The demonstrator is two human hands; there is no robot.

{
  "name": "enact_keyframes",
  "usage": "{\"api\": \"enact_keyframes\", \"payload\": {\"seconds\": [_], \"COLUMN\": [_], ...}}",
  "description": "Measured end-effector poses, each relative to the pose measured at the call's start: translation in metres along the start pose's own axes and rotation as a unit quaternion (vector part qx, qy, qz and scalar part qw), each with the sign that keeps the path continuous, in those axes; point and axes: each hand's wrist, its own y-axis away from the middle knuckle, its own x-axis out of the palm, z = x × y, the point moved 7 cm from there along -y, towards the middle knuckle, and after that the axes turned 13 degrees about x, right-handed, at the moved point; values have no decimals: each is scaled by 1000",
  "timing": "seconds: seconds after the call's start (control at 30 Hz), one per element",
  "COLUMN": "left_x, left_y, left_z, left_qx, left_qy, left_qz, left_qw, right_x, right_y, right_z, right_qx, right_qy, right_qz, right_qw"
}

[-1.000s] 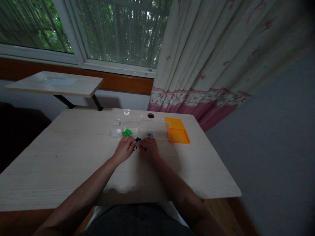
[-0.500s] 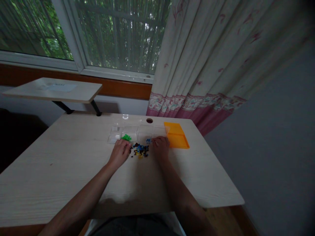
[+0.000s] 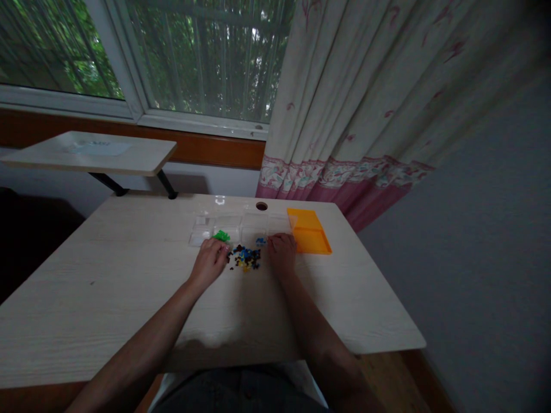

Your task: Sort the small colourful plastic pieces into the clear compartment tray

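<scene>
On the desk lies a loose pile of small plastic pieces (image 3: 246, 258), mixed blue, dark, yellow and orange. At the pile's left edge is my left hand (image 3: 210, 258), its fingers curled together; what they hold, if anything, is too small to name. My right hand (image 3: 282, 252) rests to the right of the pile, fingers bent and closed at the front edge of the clear plastic boxes (image 3: 253, 219). Its fingertips are too small to show what is in them. Green pieces (image 3: 221, 236) lie in a clear compartment just beyond my left hand, and blue pieces (image 3: 260, 241) in another near my right fingertips.
An open orange plastic case (image 3: 310, 232) lies right of the clear boxes. Behind them the desk (image 3: 129, 287) has a round cable hole (image 3: 262, 206). A raised shelf (image 3: 103, 152) stands at the back left. A curtain (image 3: 344, 115) hangs behind the desk.
The whole view has shifted slightly, so the desk sits a little higher in the picture. Both hands stay in nearly the same places beside the pile.
</scene>
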Motion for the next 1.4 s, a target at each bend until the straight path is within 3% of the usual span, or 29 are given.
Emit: {"api": "enact_keyframes", "payload": {"seconds": [0.4, 0.97, 1.4], "left_x": [8, -5, -4], "left_y": [3, 3, 5], "left_z": [-5, 1, 3], "left_qx": [42, -22, -57], "left_qy": [-71, -183, -171], "left_qz": [69, 71, 87], "left_qw": [994, 980, 980], "right_x": [-4, -4, -3], "right_y": [2, 2, 2], "right_z": [9, 9, 8], "right_qx": [6, -5, -16], "right_qy": [-20, -33, -26], "right_qz": [7, -4, -15], "right_qw": [1000, 999, 999]}}
